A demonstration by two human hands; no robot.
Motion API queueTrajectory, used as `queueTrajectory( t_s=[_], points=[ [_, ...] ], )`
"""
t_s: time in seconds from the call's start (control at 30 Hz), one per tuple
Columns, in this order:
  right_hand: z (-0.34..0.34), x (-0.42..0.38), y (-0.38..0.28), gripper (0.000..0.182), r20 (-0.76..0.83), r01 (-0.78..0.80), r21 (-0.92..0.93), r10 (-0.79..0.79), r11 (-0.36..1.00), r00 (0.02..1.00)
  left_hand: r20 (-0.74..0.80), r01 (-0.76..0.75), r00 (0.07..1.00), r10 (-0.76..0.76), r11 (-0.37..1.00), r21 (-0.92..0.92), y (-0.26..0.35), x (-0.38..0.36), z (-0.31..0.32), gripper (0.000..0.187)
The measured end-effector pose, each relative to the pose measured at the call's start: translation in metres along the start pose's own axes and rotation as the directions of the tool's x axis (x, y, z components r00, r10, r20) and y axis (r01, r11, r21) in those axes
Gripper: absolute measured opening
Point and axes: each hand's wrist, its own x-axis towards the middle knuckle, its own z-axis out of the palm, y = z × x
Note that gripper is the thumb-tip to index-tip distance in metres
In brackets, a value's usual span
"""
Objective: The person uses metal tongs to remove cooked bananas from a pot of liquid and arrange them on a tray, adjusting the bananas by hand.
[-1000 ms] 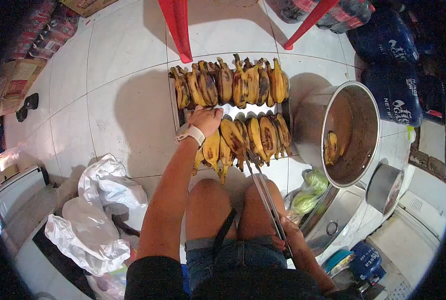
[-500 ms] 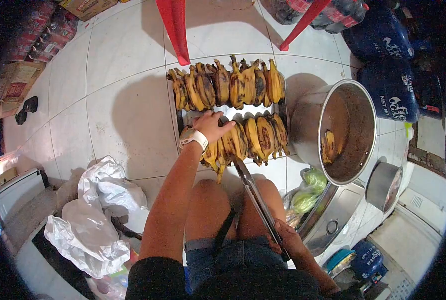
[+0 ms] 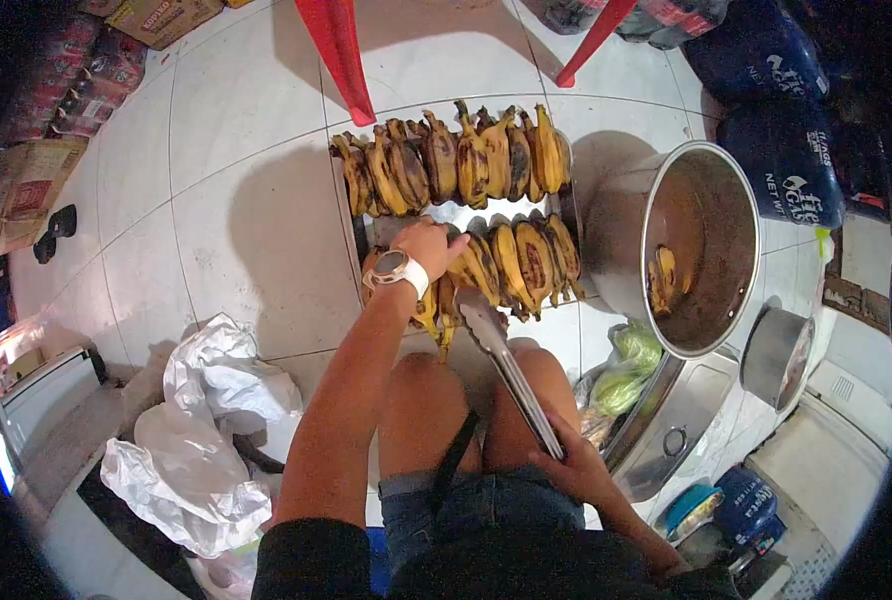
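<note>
Two rows of ripe, dark-blotched bananas stand in a shallow metal tray [image 3: 451,218] on the floor. Over the left part of the near row [image 3: 533,262], my left hand [image 3: 424,248] is curled down onto the bananas, thumb out to the right; its fingertips are partly hidden. A watch with a white strap is on that wrist. My right hand [image 3: 573,462] grips the handle end of long metal tongs [image 3: 514,378], low by my right thigh. The tongs' head reaches the lower ends of the near-row bananas. The far row [image 3: 453,165] stands untouched.
Right of the tray, a large metal pot [image 3: 621,230] holds a few bananas. Beyond it are blue gas cylinders [image 3: 781,165] and a smaller pot [image 3: 774,358]. White plastic bags [image 3: 181,450] lie at left. Red chair legs [image 3: 341,60] stand behind the tray.
The tongs' head has shifted slightly up and left along the near-row bananas, and my right hand has risen a little. My left hand stays on the bananas, its wrist turned so the watch face shows.
</note>
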Motion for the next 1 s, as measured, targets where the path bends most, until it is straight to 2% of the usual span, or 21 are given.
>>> queueTrajectory(
  t_s=[0.03, 0.07, 0.1, 0.13, 0.2, 0.27, 0.33, 0.4, 0.43, 0.5, 0.53, 0.57, 0.6, 0.63, 0.7, 0.73, 0.8, 0.87, 0.93, 0.97, 1.0],
  points=[
    [-0.004, -0.005, 0.001, 0.050, 0.003, -0.003, 0.005, 0.003, 1.000, 1.000, -0.092, -0.013, 0.996, 0.012, 1.000, -0.007, -0.001, -0.001, 0.004, 0.051],
    [-0.010, -0.010, 0.004, 0.051, 0.109, -0.074, -0.005, 0.074, 0.997, 0.991, -0.185, -0.028, 0.982, 0.025, 1.000, -0.013, -0.002, -0.002, 0.004, 0.051],
    [-0.015, -0.015, 0.008, 0.052, 0.211, -0.144, -0.022, 0.145, 0.989, 0.967, -0.180, -0.032, 0.983, 0.030, 0.999, -0.011, -0.002, -0.003, 0.004, 0.051],
    [-0.014, -0.016, 0.019, 0.052, 0.209, -0.149, -0.017, 0.150, 0.989, 0.966, -0.153, -0.032, 0.988, 0.022, 0.998, -0.061, -0.002, -0.005, 0.000, 0.052],
    [-0.008, -0.011, 0.041, 0.053, 0.202, 0.054, 0.019, -0.057, 0.998, 0.978, -0.121, -0.036, 0.992, 0.022, 0.993, -0.111, -0.001, -0.006, -0.004, 0.054],
    [-0.005, 0.000, 0.042, 0.054, 0.227, 0.033, 0.085, -0.052, 0.996, 0.972, 0.007, 0.079, 0.997, -0.080, 0.972, -0.222, 0.000, -0.004, -0.007, 0.060],
    [-0.001, 0.012, 0.036, 0.055, 0.257, 0.021, 0.151, -0.059, 0.988, 0.964, 0.014, 0.123, 0.992, -0.123, 0.969, -0.214, -0.001, 0.001, 0.003, 0.066],
    [0.004, 0.019, 0.032, 0.054, 0.206, 0.139, 0.014, -0.139, 0.990, 0.969, -0.050, 0.080, 0.995, -0.089, 0.985, -0.150, -0.001, 0.001, 0.004, 0.067],
    [0.007, 0.022, 0.031, 0.054, 0.204, 0.140, 0.018, -0.141, 0.990, 0.969, -0.051, 0.078, 0.995, -0.087, 0.986, -0.147, 0.002, -0.001, 0.000, 0.067],
    [0.011, 0.028, 0.029, 0.054, 0.188, 0.117, 0.008, -0.116, 0.993, 0.975, 0.082, 0.098, 0.992, -0.092, 0.992, -0.080, 0.008, -0.005, -0.008, 0.069],
    [0.013, 0.032, 0.029, 0.054, 0.185, 0.117, 0.011, -0.117, 0.993, 0.976, 0.082, 0.096, 0.993, -0.089, 0.992, -0.076, 0.011, -0.006, -0.011, 0.069],
    [0.014, 0.036, 0.030, 0.054, 0.059, 0.274, -0.115, -0.268, 0.955, 0.961, 0.101, 0.102, 0.990, -0.099, 0.994, -0.035, 0.014, -0.008, -0.013, 0.071],
    [0.016, 0.038, 0.030, 0.055, -0.046, 0.399, -0.256, -0.424, 0.880, 0.905, 0.121, 0.109, 0.987, -0.109, 0.994, 0.007, 0.014, -0.008, -0.012, 0.074],
    [0.017, 0.036, 0.031, 0.055, -0.048, 0.397, -0.249, -0.421, 0.883, 0.906, 0.127, 0.108, 0.986, -0.108, 0.994, 0.013, 0.013, -0.007, -0.010, 0.074],
    [0.014, 0.030, 0.033, 0.052, 0.108, 0.293, -0.193, -0.277, 0.936, 0.955, 0.110, 0.136, 0.986, -0.129, 0.988, -0.066, 0.008, -0.006, -0.005, 0.076],
    [0.011, 0.023, 0.031, 0.052, 0.108, 0.288, -0.184, -0.272, 0.940, 0.956, 0.119, 0.135, 0.985, -0.127, 0.989, -0.060, 0.004, -0.005, -0.002, 0.076],
    [0.002, 0.006, 0.027, 0.048, 0.234, 0.030, -0.012, -0.026, 0.999, 0.972, -0.001, 0.081, 0.997, -0.081, 0.997, -0.004, 0.000, -0.006, 0.002, 0.073],
    [-0.003, -0.002, 0.032, 0.046, 0.198, 0.040, -0.053, -0.029, 0.998, 0.980, 0.002, 0.069, 0.998, -0.069, 0.997, -0.022, -0.005, -0.005, 0.001, 0.072],
    [-0.005, -0.004, 0.036, 0.045, 0.164, 0.053, -0.096, -0.037, 0.994, 0.986, 0.102, 0.185, 0.981, -0.163, 0.943, -0.278, -0.010, 0.000, -0.001, 0.078],
    [-0.006, -0.003, 0.037, 0.045, 0.148, -0.008, -0.143, 0.030, 0.990, 0.989, 0.199, 0.234, 0.961, -0.192, 0.947, -0.219, -0.013, 0.003, -0.003, 0.075],
    [-0.007, -0.001, 0.037, 0.045, 0.130, -0.070, -0.190, 0.096, 0.979, 0.987, 0.205, 0.235, 0.960, -0.191, 0.948, -0.216, -0.016, 0.004, 0.000, 0.075]
  ],
)
